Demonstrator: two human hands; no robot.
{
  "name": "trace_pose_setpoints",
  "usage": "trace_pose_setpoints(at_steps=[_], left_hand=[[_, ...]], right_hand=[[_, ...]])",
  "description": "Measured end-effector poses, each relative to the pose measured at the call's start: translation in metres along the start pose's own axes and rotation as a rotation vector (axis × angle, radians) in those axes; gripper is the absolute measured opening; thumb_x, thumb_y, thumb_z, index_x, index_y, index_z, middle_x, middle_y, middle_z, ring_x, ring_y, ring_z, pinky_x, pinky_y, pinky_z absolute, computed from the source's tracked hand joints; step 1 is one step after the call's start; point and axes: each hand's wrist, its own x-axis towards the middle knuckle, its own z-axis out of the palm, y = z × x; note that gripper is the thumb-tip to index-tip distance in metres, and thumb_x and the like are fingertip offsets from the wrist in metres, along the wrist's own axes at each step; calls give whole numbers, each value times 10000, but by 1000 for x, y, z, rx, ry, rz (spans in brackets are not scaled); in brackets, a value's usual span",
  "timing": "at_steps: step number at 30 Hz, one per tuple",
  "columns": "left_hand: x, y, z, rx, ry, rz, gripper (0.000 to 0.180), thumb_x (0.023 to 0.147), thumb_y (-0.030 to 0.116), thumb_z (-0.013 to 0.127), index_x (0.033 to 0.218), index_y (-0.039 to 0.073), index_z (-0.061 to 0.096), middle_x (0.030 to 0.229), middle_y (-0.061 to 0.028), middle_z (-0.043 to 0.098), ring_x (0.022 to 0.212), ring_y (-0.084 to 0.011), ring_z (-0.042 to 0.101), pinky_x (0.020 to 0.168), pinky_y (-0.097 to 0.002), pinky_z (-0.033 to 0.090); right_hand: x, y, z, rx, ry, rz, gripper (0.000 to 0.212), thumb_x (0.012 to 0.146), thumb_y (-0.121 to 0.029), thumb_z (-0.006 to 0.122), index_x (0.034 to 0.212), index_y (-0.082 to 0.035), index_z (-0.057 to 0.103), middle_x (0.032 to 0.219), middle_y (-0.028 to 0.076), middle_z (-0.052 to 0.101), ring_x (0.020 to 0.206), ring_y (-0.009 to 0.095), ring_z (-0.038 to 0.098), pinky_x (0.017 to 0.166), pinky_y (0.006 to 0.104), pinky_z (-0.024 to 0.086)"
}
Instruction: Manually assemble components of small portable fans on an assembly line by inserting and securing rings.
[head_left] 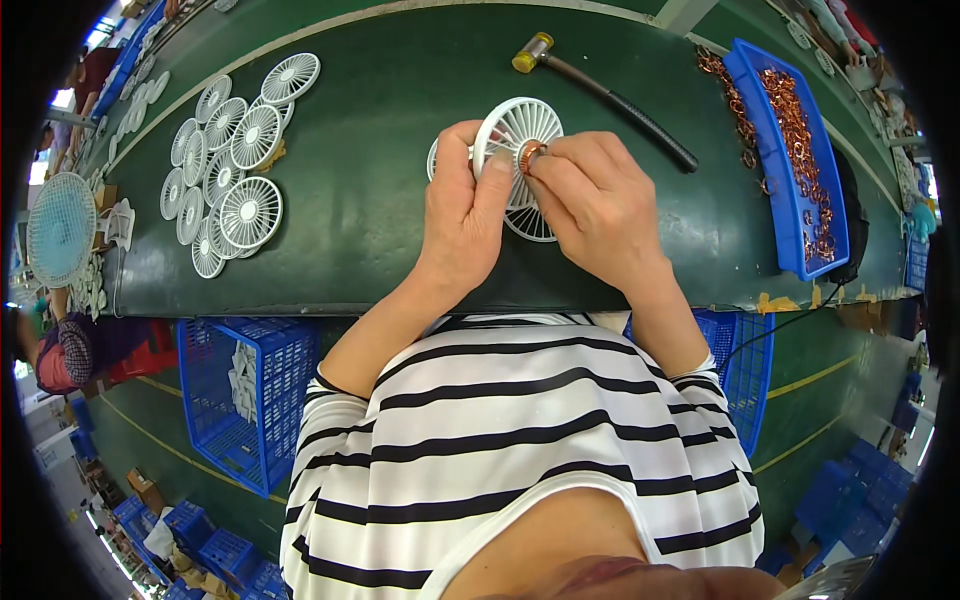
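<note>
Toward twelve o'clock, above the counter (380, 95), the left hand (465, 205) pinches a white grille (518, 121); at its four o'clock, the right hand (602, 198) pinches a copper-coloured ring (526, 157) against its middle. Uneven pressure might skew the ring.

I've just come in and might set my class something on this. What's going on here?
A person at a green bench holds a white spoked part in the left hand, while the right hand holds a copper-coloured ring at its middle. More white round parts lie grouped to the left. A hammer lies beyond the right hand, and a blue tray of copper-coloured pieces sits on the right.
</note>
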Motion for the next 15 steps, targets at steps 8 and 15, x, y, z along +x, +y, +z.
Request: trace_pose_setpoints(at_steps=[8, 15], left_hand=[[1, 5, 1, 11, -86, -104, 287, 950, 144, 506, 1189, -1, 442, 990, -108, 607, 914, -144, 588, 785, -287, 481], [1, 25, -22, -357, -417, -439, 435, 904, 185, 615, 1249, 2, 424, 1048, -78, 568, 901, -108, 576, 753, -240, 487]], right_hand=[[-8, 0, 0, 94, -59, 119, 228, 707, -63, 721, 919, -58, 636, 954, 69, 602, 853, 276, 570, 754, 380, 442], [-7, -2, -32, 109, -183, 28, 321, 682, -211, 771, 991, -131, 735, 1127, 31, 644, 1076, 268, 540, 900, 368, 370]])
